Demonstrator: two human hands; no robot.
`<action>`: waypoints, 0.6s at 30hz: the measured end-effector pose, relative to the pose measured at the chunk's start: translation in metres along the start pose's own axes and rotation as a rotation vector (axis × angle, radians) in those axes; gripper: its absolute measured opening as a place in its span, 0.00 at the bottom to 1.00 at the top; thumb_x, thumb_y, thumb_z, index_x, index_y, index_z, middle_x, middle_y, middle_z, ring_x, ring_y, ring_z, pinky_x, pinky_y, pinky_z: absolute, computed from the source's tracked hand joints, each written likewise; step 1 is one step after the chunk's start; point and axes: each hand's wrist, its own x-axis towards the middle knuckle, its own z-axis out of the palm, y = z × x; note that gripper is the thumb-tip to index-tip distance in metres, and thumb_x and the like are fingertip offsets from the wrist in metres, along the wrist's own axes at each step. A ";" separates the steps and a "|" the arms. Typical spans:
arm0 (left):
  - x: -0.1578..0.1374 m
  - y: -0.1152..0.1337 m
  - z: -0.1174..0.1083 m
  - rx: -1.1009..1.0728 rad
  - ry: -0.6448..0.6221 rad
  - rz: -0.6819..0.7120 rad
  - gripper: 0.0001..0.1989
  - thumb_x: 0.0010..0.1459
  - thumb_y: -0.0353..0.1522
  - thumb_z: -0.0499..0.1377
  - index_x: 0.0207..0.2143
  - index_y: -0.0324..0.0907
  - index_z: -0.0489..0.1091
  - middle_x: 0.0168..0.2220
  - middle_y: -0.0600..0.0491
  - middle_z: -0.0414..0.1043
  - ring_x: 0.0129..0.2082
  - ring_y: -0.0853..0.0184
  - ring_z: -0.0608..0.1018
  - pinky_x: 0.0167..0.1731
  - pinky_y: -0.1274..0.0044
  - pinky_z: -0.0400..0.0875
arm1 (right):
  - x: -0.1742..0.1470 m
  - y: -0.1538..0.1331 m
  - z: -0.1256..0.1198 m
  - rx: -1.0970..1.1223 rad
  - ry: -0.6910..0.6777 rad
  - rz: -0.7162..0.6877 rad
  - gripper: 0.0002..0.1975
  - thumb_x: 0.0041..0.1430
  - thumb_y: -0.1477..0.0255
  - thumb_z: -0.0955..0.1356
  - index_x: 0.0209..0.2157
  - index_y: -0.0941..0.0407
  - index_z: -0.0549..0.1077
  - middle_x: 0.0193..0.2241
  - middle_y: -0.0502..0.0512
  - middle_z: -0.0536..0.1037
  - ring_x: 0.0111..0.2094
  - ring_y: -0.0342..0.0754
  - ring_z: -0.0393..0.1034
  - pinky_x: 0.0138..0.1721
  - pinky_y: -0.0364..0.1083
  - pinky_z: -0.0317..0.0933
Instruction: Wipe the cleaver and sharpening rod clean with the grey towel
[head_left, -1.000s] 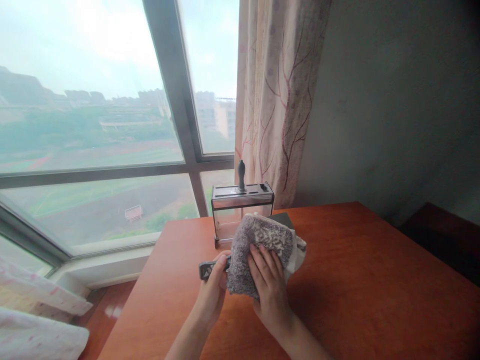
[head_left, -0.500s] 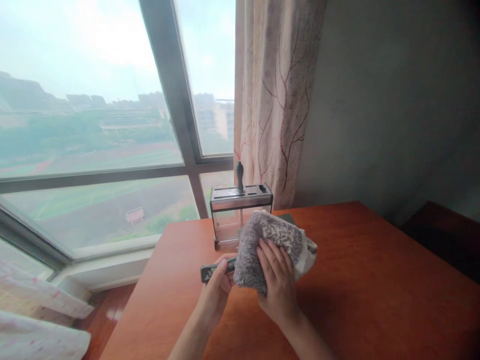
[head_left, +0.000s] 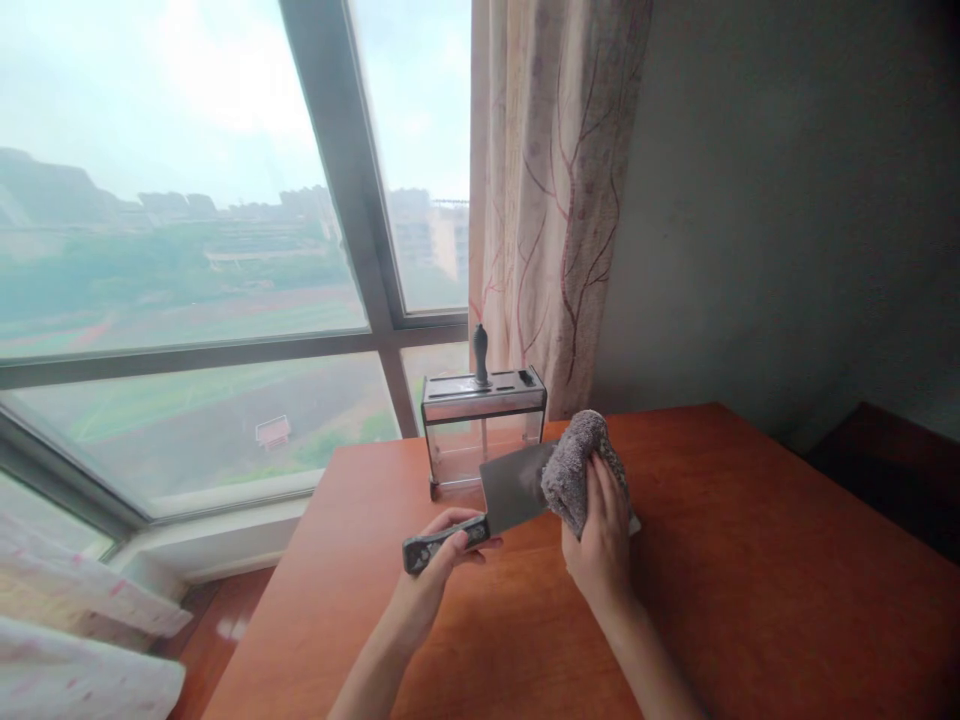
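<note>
A cleaver [head_left: 515,488] with a wide grey blade and a dark, patterned handle is held above the table, its blade pointing right. My left hand [head_left: 441,560] is closed around the handle, thumb on top. My right hand [head_left: 602,530] grips a fluffy grey towel [head_left: 576,470], folded over the far end of the blade and hiding it. Just behind the blade stands a clear-sided knife block [head_left: 484,405] with a slotted metal top. Another knife's dark handle [head_left: 481,352] sticks up out of it.
The reddish-brown wooden table [head_left: 735,560] extends under both hands. At its far side hangs a patterned curtain [head_left: 555,200], beside a large window [head_left: 187,250]. A grey wall [head_left: 750,220] rises at the right, and another curtain [head_left: 82,660] shows at lower left.
My right hand and the towel have slid right along the blade towards its far end. Most of the blade, covered before, now shows. My left hand keeps its grip on the handle.
</note>
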 end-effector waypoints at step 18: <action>0.006 -0.025 -0.010 0.058 -0.033 -0.001 0.13 0.58 0.38 0.59 0.42 0.40 0.73 0.40 0.48 0.75 0.36 0.63 0.75 0.38 0.74 0.68 | -0.016 -0.048 -0.006 0.218 -0.320 -0.288 0.39 0.48 0.79 0.61 0.64 0.60 0.53 0.64 0.61 0.56 0.65 0.61 0.46 0.61 0.66 0.47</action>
